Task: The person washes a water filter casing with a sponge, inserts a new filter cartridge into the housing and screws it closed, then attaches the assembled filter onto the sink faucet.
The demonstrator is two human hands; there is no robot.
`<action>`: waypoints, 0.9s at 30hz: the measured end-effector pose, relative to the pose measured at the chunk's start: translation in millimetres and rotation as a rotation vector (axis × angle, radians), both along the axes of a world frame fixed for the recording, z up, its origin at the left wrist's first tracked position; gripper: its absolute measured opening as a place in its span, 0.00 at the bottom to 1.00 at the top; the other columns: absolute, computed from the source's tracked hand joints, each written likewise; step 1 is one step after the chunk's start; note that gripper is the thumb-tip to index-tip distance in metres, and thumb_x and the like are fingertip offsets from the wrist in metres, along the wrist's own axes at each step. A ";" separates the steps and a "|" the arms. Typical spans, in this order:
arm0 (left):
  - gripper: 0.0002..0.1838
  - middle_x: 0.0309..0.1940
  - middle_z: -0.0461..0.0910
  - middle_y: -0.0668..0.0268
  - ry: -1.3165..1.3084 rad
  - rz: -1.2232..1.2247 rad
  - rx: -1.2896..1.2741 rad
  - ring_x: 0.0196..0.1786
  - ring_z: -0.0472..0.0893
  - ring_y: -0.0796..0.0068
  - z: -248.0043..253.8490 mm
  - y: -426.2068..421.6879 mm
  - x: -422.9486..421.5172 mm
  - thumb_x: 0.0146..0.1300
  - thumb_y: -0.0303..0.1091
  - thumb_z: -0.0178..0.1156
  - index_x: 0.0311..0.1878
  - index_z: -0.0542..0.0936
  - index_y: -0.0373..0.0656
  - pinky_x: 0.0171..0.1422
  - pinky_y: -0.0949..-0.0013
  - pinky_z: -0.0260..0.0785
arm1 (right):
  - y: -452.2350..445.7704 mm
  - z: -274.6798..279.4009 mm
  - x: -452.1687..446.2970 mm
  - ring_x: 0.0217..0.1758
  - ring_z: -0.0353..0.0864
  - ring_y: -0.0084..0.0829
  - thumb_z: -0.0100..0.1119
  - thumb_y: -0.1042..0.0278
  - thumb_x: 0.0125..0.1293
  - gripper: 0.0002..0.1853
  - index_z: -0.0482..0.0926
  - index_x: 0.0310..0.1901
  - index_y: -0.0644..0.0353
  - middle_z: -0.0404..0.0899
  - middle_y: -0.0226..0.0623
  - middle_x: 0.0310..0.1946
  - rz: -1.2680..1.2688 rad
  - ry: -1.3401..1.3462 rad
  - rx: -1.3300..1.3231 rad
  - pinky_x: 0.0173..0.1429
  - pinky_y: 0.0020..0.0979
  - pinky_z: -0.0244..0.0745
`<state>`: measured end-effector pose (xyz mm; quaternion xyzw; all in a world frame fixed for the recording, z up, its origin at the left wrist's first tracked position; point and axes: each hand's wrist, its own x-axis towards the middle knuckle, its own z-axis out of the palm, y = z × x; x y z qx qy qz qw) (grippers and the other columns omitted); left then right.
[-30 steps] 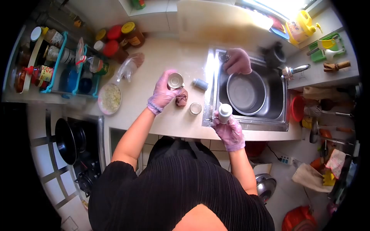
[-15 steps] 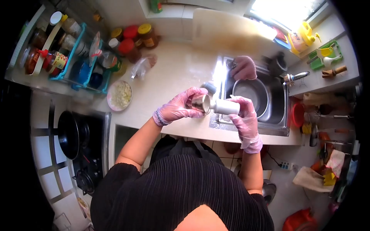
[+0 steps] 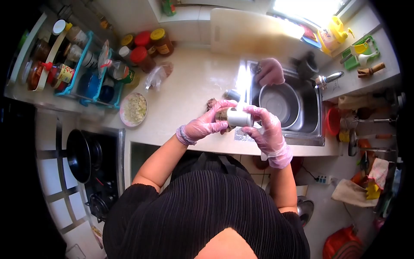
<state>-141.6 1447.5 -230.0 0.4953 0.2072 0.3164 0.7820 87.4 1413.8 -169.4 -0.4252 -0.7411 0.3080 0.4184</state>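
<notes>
My left hand (image 3: 208, 121), in a clear pinkish plastic glove, is closed around a small jar-like cylinder (image 3: 221, 115) with a silvery, see-through look. My right hand (image 3: 267, 134), gloved the same way, grips a white cylindrical piece (image 3: 239, 117) with a metallic end. The two parts meet end to end, held over the counter's front edge; whether they are joined I cannot tell. Just behind them a grey cylinder (image 3: 233, 95) lies on the counter. A brown lump (image 3: 211, 103) shows past my left fingers.
On the right is a sink (image 3: 320, 129) holding a metal basin (image 3: 279, 105), with a pink glove (image 3: 271, 71) at its back edge. A plate (image 3: 124, 120) of chopped pale food stands left, near jars (image 3: 162, 42) and a blue rack (image 3: 89, 43). Left below is a stove with a black pan (image 3: 78, 155).
The white piece and the silvery cylinder have come together; before, a gap showed between them. My right hand has moved left. The brown lump now shows behind my left hand.
</notes>
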 end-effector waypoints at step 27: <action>0.30 0.53 0.75 0.61 -0.283 0.135 -0.500 0.56 0.79 0.65 -41.3 -7.3 2.8 0.59 0.43 0.69 0.62 0.70 0.46 0.60 0.64 0.75 | -1.5 -46.8 -22.3 0.51 0.81 0.38 0.69 0.75 0.59 0.26 0.69 0.57 0.62 0.78 0.43 0.50 -0.214 0.692 -0.343 0.56 0.35 0.77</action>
